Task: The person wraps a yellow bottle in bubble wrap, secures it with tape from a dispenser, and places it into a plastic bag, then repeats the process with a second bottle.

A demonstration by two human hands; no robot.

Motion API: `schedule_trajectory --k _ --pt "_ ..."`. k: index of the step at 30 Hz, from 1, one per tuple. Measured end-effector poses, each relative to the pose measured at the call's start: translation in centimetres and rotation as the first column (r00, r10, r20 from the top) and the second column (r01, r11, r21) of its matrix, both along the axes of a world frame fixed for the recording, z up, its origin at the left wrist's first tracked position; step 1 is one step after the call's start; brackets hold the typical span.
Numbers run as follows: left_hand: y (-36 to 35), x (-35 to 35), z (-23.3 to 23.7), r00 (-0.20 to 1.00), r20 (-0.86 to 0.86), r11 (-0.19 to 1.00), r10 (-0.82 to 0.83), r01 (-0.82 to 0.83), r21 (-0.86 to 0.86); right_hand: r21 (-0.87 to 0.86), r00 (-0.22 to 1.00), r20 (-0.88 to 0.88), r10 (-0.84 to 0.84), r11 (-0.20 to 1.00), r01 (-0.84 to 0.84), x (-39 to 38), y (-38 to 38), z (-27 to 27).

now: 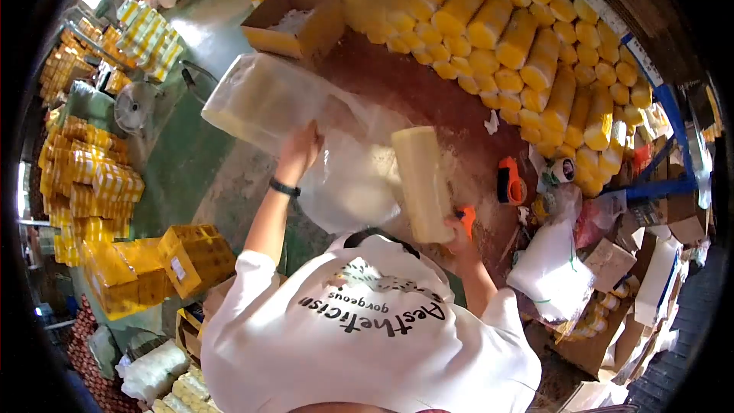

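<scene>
My left hand point(302, 147) is closed on a loose fold of a clear plastic bag point(348, 183). The bag's far part wraps a pale block-shaped bundle point(264, 99). A pale yellow cylinder point(422, 183) stands or lies to the right of the bag; which one, I cannot tell. Beside its near end my right hand point(460, 235) is closed, with an orange-handled tool point(468, 219) projecting from the fingers. That hand's grip is partly hidden by the cylinder. An orange and black tape dispenser point(511, 182) rests farther right.
Yellow wrapped rolls point(516, 34) are piled at the upper right, beside a blue frame point(680, 138). An open cardboard box point(294, 27) lies ahead. A fan point(138, 107) and yellow-taped boxes point(126, 268) are on the left. A filled white bag point(552, 264) sits at right.
</scene>
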State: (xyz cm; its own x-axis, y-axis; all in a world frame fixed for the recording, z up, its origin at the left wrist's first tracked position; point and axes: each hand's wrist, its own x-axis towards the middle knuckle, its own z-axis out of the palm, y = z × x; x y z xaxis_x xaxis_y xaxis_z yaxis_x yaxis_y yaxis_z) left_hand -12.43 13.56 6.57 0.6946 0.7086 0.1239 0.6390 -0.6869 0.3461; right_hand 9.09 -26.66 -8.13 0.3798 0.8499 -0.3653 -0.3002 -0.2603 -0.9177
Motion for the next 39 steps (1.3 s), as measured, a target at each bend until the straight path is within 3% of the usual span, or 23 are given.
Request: schedule_trajectory --k 1,4,5,7,10,11,14,15,16,18,20,23,24,25,27,30,31,33,34,36,37,39 --pt "0.0 1.8 0.6 1.0 -0.022 1.0 0.001 -0.001 0.005 -0.015 0.98 -0.18 -0.091 0.996 0.09 0.0 -1.5 2.2" --pt "-1.3 7.8 2.2 0.982 0.077 0.985 -0.173 0.172 0.023 0.046 0.847 -0.492 -0.2 0.966 0.255 -0.7 -4.2 6.8" --pt "-2.4 9.8 3.1 0.97 0.114 0.957 -0.214 0.231 -0.173 0.08 0.8 -0.566 -0.198 0.953 0.293 -1.1 -4.7 7.9" --pt "-5.3 13.4 5.7 0.94 0.19 0.777 -0.282 0.34 -0.53 0.149 0.7 -0.698 -0.151 0.926 0.348 -1.9 -4.8 9.0" --pt "-9.2 17.8 8.7 0.87 0.093 0.62 -0.485 0.417 -0.665 0.238 0.571 -0.82 -0.048 0.878 0.416 -2.9 -5.1 10.2" --pt "-8.4 19.7 4.0 0.678 0.24 0.61 -0.694 0.732 -0.303 0.258 0.54 -0.842 -0.02 0.864 0.433 -3.2 -5.2 10.3" --pt "-10.5 21.4 5.2 0.602 0.587 0.204 -0.542 0.771 -0.603 0.288 0.489 -0.872 0.019 0.828 0.481 -4.5 -6.5 10.8" --pt "-12.1 21.4 7.1 0.7 0.502 0.313 -0.508 0.693 -0.649 0.286 0.483 -0.875 0.012 0.82 0.496 -4.8 -7.0 11.0" --pt "-12.9 21.4 8.2 0.701 0.471 0.334 -0.535 0.688 -0.645 0.281 0.485 -0.874 -0.003 0.811 0.512 -5.1 -7.5 11.2" --pt "-14.2 21.6 9.2 0.706 0.407 0.378 -0.58 0.676 -0.633 0.247 0.526 -0.846 -0.084 0.813 0.528 -5.4 -9.0 11.4" --pt "-15.8 21.9 8.3 0.632 0.457 0.398 -0.626 0.763 -0.51 0.188 0.613 -0.759 -0.218 0.828 0.528 -5.5 -10.3 11.8" --pt "-19.5 21.8 7.5 0.556 0.482 0.493 -0.677 0.829 -0.264 0.121 0.843 -0.329 -0.424 0.867 0.483 -5.6 -10.0 15.6" --pt "-20.6 22.4 6.4 0.535 0.557 0.535 -0.635 0.825 -0.181 0.107 0.883 -0.149 -0.446 0.88 0.463 -5.9 -9.5 17.1" --pt "-21.7 22.9 5.5 0.504 0.629 0.58 -0.592 0.808 -0.101 0.103 0.88 -0.105 -0.463 0.875 0.473 -6.4 -9.0 17.9" --pt "-24.0 22.6 4.7 0.556 0.759 0.591 -0.339 0.754 -0.288 0.098 0.871 -0.017 -0.491 0.866 0.49 -7.3 -7.7 18.9" --pt "-25.0 21.2 2.5 0.695 0.706 0.513 -0.134 0.658 -0.551 0.07 0.815 0.291 -0.501 0.861 0.504 -9.1 -6.1 18.9" --pt "-25.2 21.1 2.2 0.73 0.675 0.519 -0.108 0.621 -0.588 0.007 0.849 0.27 -0.455 0.882 0.471 -9.2 -6.1 18.9" --pt "-24.4 20.8 -1.6 0.743 0.67 0.234 0.016 0.648 -0.725 -0.121 0.91 0.218 -0.352 0.916 0.383 -8.6 -6.1 19.3" --pt "-24.4 20.4 -2.3 0.757 0.648 0.077 0.08 0.644 -0.762 0.07 0.89 0.112 -0.441 0.897 0.436 -8.0 -6.0 18.0" --pt "-25.7 19.0 -2.5 0.784 0.588 -0.12 0.2 0.615 -0.779 0.195 0.639 0.485 -0.597 0.786 0.586 -5.3 -5.5 14.7" --pt "-25.9 18.6 -2.2 0.797 0.551 -0.215 0.249 0.6 -0.77 0.247 0.63 0.39 -0.672 0.735 0.632 -4.8 -4.5 14.3" --pt "-25.6 18.8 -2.6 0.718 0.633 -0.162 0.288 0.688 -0.707 0.335 0.593 0.2 -0.78 0.623 0.707 -3.7 -2.4 14.5"
